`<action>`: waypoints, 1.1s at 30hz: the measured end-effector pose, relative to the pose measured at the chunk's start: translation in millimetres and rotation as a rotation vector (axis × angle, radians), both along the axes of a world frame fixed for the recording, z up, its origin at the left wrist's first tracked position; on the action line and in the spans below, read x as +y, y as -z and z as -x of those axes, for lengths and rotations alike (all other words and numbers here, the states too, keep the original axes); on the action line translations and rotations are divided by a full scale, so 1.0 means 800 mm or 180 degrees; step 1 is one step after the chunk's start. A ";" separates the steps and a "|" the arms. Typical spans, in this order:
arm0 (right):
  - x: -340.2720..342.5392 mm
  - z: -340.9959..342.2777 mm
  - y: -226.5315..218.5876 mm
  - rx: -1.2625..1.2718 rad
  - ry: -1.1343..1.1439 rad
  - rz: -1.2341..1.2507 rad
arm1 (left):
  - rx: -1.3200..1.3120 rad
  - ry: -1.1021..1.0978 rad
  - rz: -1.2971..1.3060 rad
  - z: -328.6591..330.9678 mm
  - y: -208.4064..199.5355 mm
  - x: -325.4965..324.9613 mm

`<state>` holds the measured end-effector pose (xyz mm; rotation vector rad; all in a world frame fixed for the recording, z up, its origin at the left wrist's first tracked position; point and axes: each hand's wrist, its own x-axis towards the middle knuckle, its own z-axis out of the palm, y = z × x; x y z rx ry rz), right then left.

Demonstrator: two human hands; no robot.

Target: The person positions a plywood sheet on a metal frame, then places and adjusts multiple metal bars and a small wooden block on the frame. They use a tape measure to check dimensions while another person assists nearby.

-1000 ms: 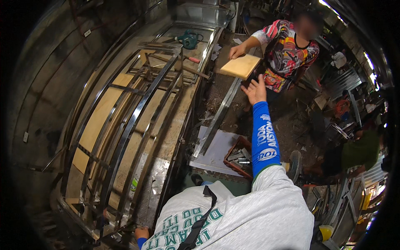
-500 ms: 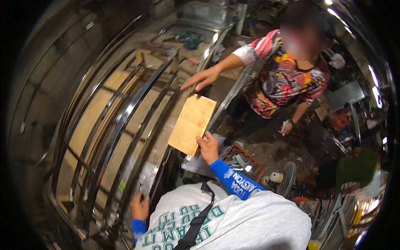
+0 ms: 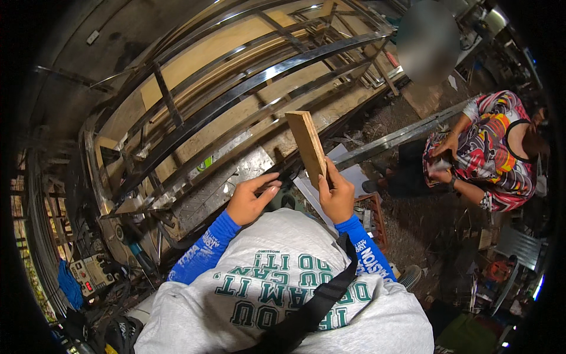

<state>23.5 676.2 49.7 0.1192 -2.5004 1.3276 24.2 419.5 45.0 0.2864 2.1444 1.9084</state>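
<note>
A short rectangular piece of plywood [image 3: 306,141] stands tilted, its layered edge turned toward me. My right hand [image 3: 336,194] grips its lower end, thumb on one face and fingers on the other. Left of it, my left hand [image 3: 253,199] holds nothing; its fingers reach toward the board, slightly bent, without touching it. Beyond both hands lies a long frame of dark, shiny metal tubes [image 3: 230,82] on a worktable [image 3: 236,168], with sheets of plywood [image 3: 206,41] inside and behind it.
At the right stands a co-worker in a patterned shirt [image 3: 501,153], hands together at the waist. A long metal bar [image 3: 401,133] runs past the table. A brown crate [image 3: 376,218] sits beside my right arm. An angle grinder [image 3: 132,245] and a control box [image 3: 91,274] are at lower left.
My view has turned right. The plywood has gone from flat to nearly edge-on in my right hand. My left hand has come up near it, and the co-worker's reaching arm has drawn back.
</note>
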 end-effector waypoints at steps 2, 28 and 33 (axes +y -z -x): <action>0.000 -0.005 0.000 -0.0076 -0.0125 0.0068 | -0.0297 -0.0039 -0.0221 0.003 0.024 0.005; -0.070 0.087 -0.042 0.0957 -0.1638 -0.0271 | 0.0557 -0.1444 0.1709 0.071 -0.057 -0.130; -0.113 0.139 -0.074 0.0674 -0.1919 -0.0829 | 0.0040 -0.1007 0.2260 0.079 -0.104 -0.161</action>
